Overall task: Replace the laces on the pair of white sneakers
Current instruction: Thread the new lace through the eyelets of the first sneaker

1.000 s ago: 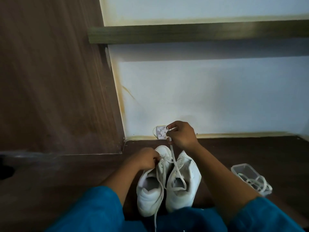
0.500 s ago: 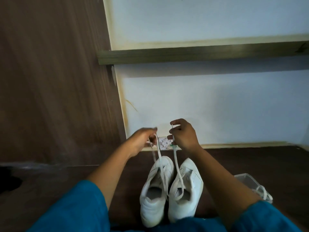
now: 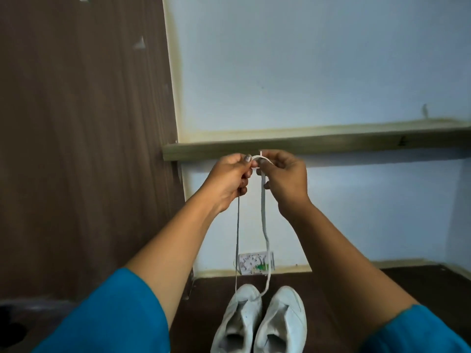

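Both hands are raised side by side in front of a wooden shelf [image 3: 331,146], each pinching an end of one white shoelace [image 3: 263,212]: the left hand [image 3: 229,179] has its fingers curled round one strand, and the right hand [image 3: 285,179] grips the other between thumb and forefinger, with a short loop arching between the two hands. Both strands hang down to the left sneaker [image 3: 239,319], which stands toe towards the wall on the dark wooden surface [image 3: 356,289], touching the right sneaker [image 3: 283,319] beside it. A small printed card [image 3: 254,262] leans against the pale wall behind the shoes
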